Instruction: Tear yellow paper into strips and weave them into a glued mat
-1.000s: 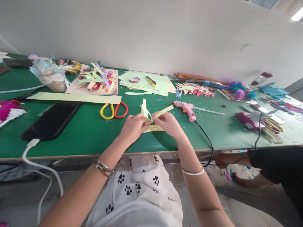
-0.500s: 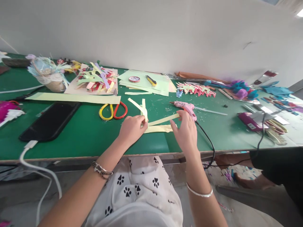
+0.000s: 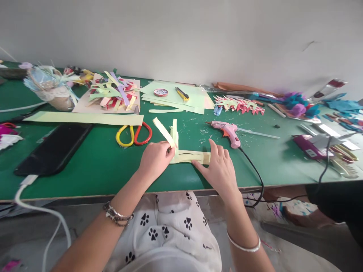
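Note:
Pale yellow-green paper strips (image 3: 188,156) lie side by side on the green table in front of me, with other strip ends standing up from their left end. My left hand (image 3: 157,155) pinches one raised paper strip (image 3: 163,132) between thumb and fingers. At the right end of the flat strips, my right hand (image 3: 218,163) has its fingers apart and its thumb along their lower edge. A pink glue gun (image 3: 227,130) lies just beyond my right hand. Scissors with a yellow and a red handle (image 3: 143,134) lie beyond my left hand, their blades under a wide paper strip (image 3: 85,118).
A black phone (image 3: 53,149) lies at the left, cable attached. Paper sheets (image 3: 176,100) hold a yellow cutter (image 3: 182,94) and a round tape roll (image 3: 160,92). Cut scraps (image 3: 116,88) pile at the back left. The glue gun's cord (image 3: 253,172) hangs over the front edge. A person's leg shows lower right.
My right hand has let go of the raised strip and come down toward me. That strip now lies flat beside the lower one. The left hand still pinches at the left end.

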`<state>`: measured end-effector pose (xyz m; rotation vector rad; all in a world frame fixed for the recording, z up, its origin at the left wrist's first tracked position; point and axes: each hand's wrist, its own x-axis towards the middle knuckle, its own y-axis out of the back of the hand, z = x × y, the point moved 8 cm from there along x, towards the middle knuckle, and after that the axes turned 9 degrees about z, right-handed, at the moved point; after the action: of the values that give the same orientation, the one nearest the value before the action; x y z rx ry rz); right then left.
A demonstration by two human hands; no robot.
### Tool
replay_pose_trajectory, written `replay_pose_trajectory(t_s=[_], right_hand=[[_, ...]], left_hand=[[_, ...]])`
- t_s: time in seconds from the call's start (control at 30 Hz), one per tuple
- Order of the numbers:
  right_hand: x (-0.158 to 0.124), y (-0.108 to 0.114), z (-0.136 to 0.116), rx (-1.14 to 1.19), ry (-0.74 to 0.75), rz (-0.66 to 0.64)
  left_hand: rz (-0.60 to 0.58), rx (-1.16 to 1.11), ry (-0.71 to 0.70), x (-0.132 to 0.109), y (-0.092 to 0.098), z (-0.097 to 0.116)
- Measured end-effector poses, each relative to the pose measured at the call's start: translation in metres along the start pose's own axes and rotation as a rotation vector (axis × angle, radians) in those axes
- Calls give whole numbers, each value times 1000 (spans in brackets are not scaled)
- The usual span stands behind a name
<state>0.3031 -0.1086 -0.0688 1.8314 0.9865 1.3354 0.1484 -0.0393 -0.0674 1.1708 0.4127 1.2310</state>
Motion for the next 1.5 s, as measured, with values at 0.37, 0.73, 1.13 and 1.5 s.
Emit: replay_pose_trajectory(t_s=[0.37,0.73,1.13,1.5], right_hand=[[0,-4,12,145,-94,-136],[11,-6,30,528,-291,-66],[16,9,25,439,-200,57],[26,11,2,-96,139,49]], left_hand=[[6,47,-10,0,0,1],[21,47,-29,-1,1,2],[27,61,-31,-1,3,4],[36,58,-27,-1,2,1]])
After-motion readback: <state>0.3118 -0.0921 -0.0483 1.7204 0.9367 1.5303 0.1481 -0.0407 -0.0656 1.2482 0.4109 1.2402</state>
